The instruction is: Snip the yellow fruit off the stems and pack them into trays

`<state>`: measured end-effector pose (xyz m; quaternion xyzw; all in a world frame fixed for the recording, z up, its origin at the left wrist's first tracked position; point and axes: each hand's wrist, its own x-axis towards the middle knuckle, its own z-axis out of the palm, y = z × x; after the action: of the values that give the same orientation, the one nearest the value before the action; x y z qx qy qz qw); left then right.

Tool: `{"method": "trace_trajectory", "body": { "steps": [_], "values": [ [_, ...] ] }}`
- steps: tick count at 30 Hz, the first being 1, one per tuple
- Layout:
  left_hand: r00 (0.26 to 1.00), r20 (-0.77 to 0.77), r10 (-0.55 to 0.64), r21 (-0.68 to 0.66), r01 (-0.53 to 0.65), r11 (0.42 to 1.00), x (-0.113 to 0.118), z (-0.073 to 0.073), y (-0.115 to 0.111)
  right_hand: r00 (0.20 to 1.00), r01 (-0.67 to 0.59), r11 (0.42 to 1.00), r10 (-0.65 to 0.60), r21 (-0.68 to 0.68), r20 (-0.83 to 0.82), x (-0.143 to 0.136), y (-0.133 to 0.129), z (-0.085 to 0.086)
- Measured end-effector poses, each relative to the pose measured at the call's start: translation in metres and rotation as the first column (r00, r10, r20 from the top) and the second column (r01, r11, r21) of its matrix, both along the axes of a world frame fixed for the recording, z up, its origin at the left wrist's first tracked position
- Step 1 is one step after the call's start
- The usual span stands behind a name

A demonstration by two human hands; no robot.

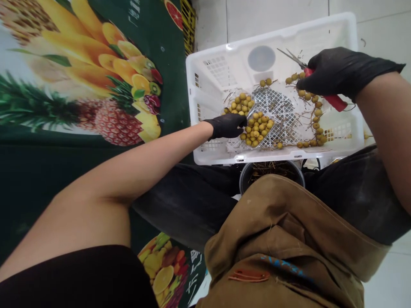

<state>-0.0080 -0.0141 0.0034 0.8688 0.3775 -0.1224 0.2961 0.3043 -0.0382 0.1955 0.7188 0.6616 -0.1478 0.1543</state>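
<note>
In a black glove, my right hand is closed around red-handled scissors, their thin blades pointing left and slightly apart. Just under that hand, a curving row of longans runs along the right part of the white crate. My left hand, also gloved in black, reaches into the crate with its fingers curled at the near clear plastic box of longans. What those fingertips hold, if anything, is hidden. A second box of longans sits behind it, partly covered by the left hand.
The white plastic crate has loose stems and a few stray longans on its slatted floor. Below its near side, a dark bucket holds twigs between my knees. A green fruit-print surface lies left; a yellow crate stands behind.
</note>
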Motion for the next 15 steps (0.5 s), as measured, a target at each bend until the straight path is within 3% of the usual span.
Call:
{"method": "trace_trajectory", "body": {
  "steps": [4, 7, 15],
  "values": [
    [0.995, 0.091, -0.034, 0.062, 0.028, 0.998, 0.025, 0.001, -0.012, 0.999, 0.031, 0.999, -0.029, -0.042, 0.031, -0.006, -0.004, 0.006],
    [0.991, 0.067, -0.112, 0.067, 0.107, 0.992, 0.041, 0.002, -0.018, 0.999, 0.026, 0.996, -0.023, -0.086, 0.029, -0.007, -0.003, 0.007],
    [0.977, -0.013, -0.214, 0.126, 0.214, 0.969, 0.042, -0.005, -0.023, 0.997, -0.024, 0.999, 0.021, -0.035, -0.068, 0.003, -0.001, 0.003]
  ]
}}
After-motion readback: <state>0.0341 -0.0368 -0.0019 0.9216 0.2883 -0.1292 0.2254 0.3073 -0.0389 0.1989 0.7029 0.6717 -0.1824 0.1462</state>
